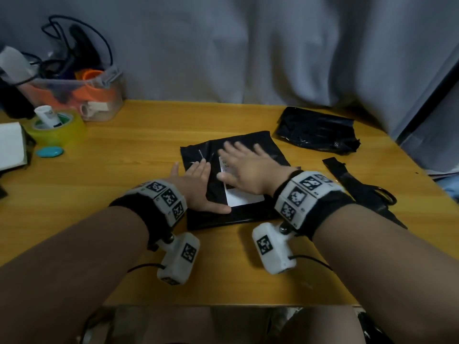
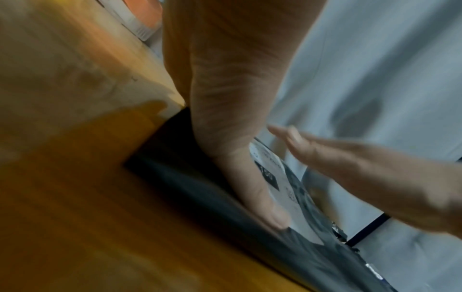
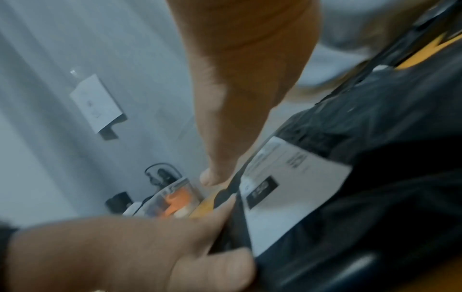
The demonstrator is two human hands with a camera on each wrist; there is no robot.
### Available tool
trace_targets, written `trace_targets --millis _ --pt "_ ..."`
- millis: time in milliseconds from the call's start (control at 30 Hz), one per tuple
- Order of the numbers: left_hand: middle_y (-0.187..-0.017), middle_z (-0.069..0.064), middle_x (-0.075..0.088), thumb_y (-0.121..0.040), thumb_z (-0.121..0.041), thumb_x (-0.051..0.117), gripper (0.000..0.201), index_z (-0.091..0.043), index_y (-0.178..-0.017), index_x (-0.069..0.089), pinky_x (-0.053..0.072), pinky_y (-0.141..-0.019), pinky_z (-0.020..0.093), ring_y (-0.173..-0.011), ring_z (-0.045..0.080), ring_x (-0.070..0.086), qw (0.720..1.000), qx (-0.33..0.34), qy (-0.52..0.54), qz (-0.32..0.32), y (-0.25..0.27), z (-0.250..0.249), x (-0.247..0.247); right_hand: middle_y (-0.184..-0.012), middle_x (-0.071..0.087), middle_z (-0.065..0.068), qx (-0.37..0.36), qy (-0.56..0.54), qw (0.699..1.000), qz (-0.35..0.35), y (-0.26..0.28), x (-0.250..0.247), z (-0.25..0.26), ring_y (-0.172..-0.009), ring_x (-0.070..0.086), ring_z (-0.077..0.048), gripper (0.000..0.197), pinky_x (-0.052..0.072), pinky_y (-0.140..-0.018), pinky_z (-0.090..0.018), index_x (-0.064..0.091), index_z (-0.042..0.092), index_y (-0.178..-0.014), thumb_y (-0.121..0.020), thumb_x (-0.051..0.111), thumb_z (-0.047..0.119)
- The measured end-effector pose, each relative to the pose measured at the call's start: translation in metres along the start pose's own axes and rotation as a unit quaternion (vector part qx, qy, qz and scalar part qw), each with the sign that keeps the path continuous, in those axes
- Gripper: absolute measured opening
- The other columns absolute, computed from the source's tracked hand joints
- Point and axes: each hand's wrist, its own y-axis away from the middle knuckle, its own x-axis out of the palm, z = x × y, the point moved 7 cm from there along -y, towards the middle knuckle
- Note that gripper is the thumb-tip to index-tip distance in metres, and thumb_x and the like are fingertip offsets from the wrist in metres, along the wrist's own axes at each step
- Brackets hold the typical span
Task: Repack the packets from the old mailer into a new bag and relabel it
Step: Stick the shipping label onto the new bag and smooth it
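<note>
A new black bag (image 1: 250,145) lies flat at the table's middle with a white label (image 1: 244,198) on its top. My left hand (image 1: 198,180) rests flat on the bag's left part, its thumb (image 2: 260,201) pressing beside the label (image 2: 282,189). My right hand (image 1: 244,165) is spread flat over the label's upper half, fingers straight and blurred; I cannot tell whether it touches. In the right wrist view the label (image 3: 287,197) shows below the right palm, with the left hand (image 3: 150,247) at the bag's edge. The old black mailer (image 1: 315,131) lies crumpled at the back right.
Black scissors (image 1: 382,194) and a cut black strip (image 1: 347,175) lie right of the bag. At the left stand a clear bin of clutter (image 1: 74,95), a yellow-green tape roll (image 1: 57,127), a turquoise object (image 1: 49,152) and a white box (image 1: 11,145). Grey curtain hangs behind the table.
</note>
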Motion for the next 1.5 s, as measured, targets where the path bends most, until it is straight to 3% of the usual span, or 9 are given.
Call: trace_targets --millis 133,367,533,667,1033,1167,1300,1400,1500 --pt "-0.155 -0.002 -0.027 -0.054 -0.095 0.032 0.134 -0.015 -0.145 -0.023 -0.008 -0.115 0.056 -0.144 0.014 -0.019 1.000 -0.011 0.004 0.006 -0.004 0.006 -0.001 -0.160 -0.010 0.008 0.008 0.017 0.997 0.075 -0.023 0.023 0.009 -0.147 -0.012 -0.016 0.059 -0.006 -0.117 -0.054 0.001 0.023 -0.152 -0.100 0.017 0.047" --pt "-0.156 0.003 -0.022 -0.056 -0.093 0.034 0.134 -0.010 -0.146 -0.020 -0.005 -0.115 0.056 -0.146 0.017 -0.012 1.000 -0.001 -0.024 0.020 -0.002 0.004 -0.015 -0.156 -0.024 0.008 0.139 -0.067 0.987 0.051 -0.007 0.020 -0.058 -0.146 -0.017 -0.013 0.079 -0.010 -0.117 -0.047 -0.016 0.024 -0.149 -0.092 0.019 0.066" --pt "-0.156 0.006 -0.024 -0.068 -0.084 0.036 0.120 -0.011 -0.148 -0.016 -0.005 -0.117 0.050 -0.146 0.019 -0.014 0.991 0.071 0.026 -0.109 -0.008 -0.023 -0.067 -0.159 -0.017 0.000 0.026 -0.099 0.995 -0.001 -0.003 -0.012 -0.037 -0.147 -0.012 -0.017 0.065 -0.008 -0.117 -0.045 -0.010 0.017 -0.151 -0.101 0.024 0.043" --pt "-0.154 0.001 -0.029 -0.075 -0.079 0.037 0.113 -0.013 -0.146 -0.021 -0.005 -0.118 0.045 -0.144 0.014 -0.018 0.993 0.087 0.014 -0.073 -0.017 -0.040 -0.034 -0.158 -0.018 0.007 0.050 -0.051 0.996 0.054 -0.005 0.024 -0.030 -0.146 -0.015 -0.015 0.066 -0.007 -0.118 -0.048 -0.010 0.022 -0.151 -0.101 0.032 0.028" --pt "-0.155 0.001 -0.027 -0.058 -0.090 0.039 0.133 -0.012 -0.145 -0.024 -0.001 -0.117 0.053 -0.145 0.016 -0.015 1.000 0.000 -0.019 0.025 0.000 0.005 -0.010 -0.153 -0.031 0.013 0.110 -0.022 0.986 0.127 0.036 0.048 -0.059 -0.144 -0.023 -0.018 0.088 -0.012 -0.113 -0.058 -0.019 0.042 -0.145 -0.083 0.035 0.074" --pt "-0.155 0.007 -0.026 -0.059 -0.091 0.034 0.133 -0.007 -0.145 -0.022 -0.008 -0.116 0.053 -0.144 0.020 -0.019 0.999 -0.003 -0.037 -0.011 0.006 -0.008 -0.025 -0.157 -0.022 0.008 0.125 0.002 0.983 0.138 0.050 0.048 -0.066 -0.147 -0.015 -0.020 0.088 -0.010 -0.114 -0.059 -0.015 0.037 -0.148 -0.083 0.030 0.075" --pt "-0.153 0.003 -0.031 -0.081 -0.078 0.014 0.097 -0.016 -0.147 -0.019 -0.013 -0.116 0.050 -0.142 0.018 -0.025 0.989 0.061 0.004 -0.133 0.009 -0.054 -0.040 -0.159 -0.014 0.006 0.137 -0.033 0.982 0.123 0.051 0.039 -0.062 -0.148 -0.008 -0.020 0.071 -0.009 -0.114 -0.060 -0.001 0.033 -0.151 -0.091 0.016 0.067" --pt "-0.153 -0.004 -0.032 -0.090 -0.066 0.014 0.075 -0.028 -0.147 -0.018 -0.011 -0.117 0.047 -0.142 0.016 -0.025 0.992 0.083 -0.008 -0.094 0.003 -0.071 -0.023 -0.160 -0.011 0.005 0.150 -0.026 0.982 0.108 0.050 0.039 -0.063 -0.148 -0.003 -0.020 0.063 -0.006 -0.113 -0.062 0.001 0.034 -0.151 -0.097 0.024 0.056" --pt "-0.150 -0.009 -0.036 -0.090 -0.068 0.018 0.077 -0.032 -0.145 -0.021 -0.008 -0.117 0.048 -0.142 0.014 -0.026 0.997 0.049 0.004 -0.055 0.000 -0.064 -0.013 -0.160 -0.012 0.006 0.165 -0.022 0.979 0.121 0.050 0.043 -0.064 -0.148 -0.002 -0.022 0.066 -0.003 -0.113 -0.063 -0.003 0.037 -0.150 -0.097 0.032 0.053"
